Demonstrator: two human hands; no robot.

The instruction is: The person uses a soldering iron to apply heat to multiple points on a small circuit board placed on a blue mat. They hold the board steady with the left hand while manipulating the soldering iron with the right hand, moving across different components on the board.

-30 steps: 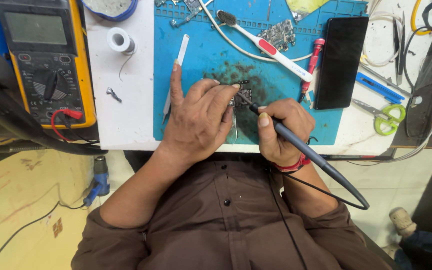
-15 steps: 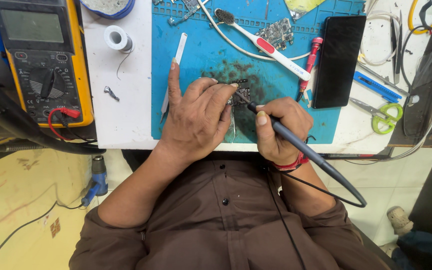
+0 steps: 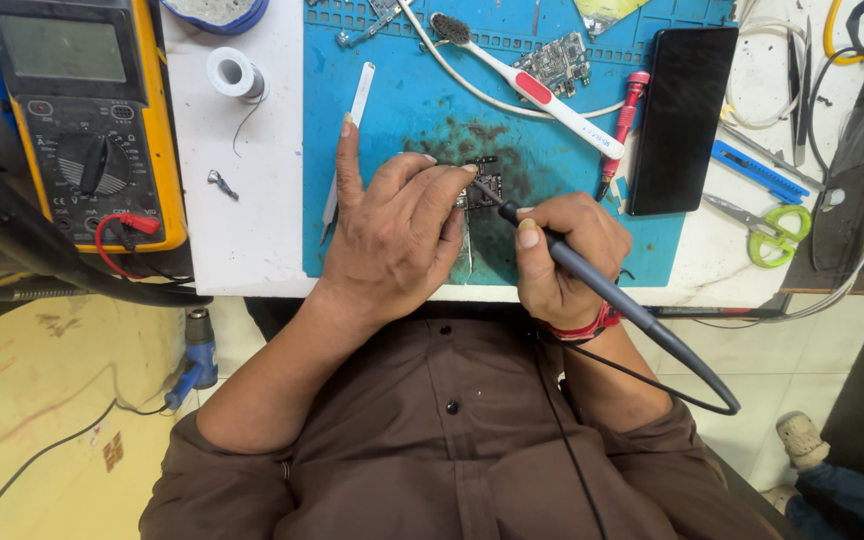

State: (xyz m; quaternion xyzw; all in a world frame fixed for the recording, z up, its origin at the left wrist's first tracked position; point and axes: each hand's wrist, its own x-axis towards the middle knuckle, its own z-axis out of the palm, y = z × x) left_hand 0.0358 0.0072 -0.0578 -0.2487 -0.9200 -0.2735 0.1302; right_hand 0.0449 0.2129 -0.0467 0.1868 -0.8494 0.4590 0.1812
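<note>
My right hand [image 3: 558, 258] grips a grey soldering iron [image 3: 592, 275] like a pen, its tip touching a small dark circuit board [image 3: 484, 186] on the blue work mat [image 3: 422, 110]. A black cable runs from the iron's rear down past my wrist. My left hand [image 3: 392, 235] rests on the mat to the left of the board, fingertips pressing on the board's edge, index finger stretched out beside metal tweezers [image 3: 348, 140]. Most of the board is hidden under my fingers.
A yellow multimeter [image 3: 82, 120] with red lead sits at far left, a solder spool [image 3: 230, 72] near it. On the mat lie a toothbrush [image 3: 527, 85], red screwdriver [image 3: 622, 125], another small board [image 3: 557, 60]. A black phone [image 3: 680, 118], blue cutter [image 3: 757, 172], green scissors [image 3: 772, 232] lie right.
Almost nothing differs. Both hands stay on the small board with the iron tip against it; the view has shifted very slightly.
</note>
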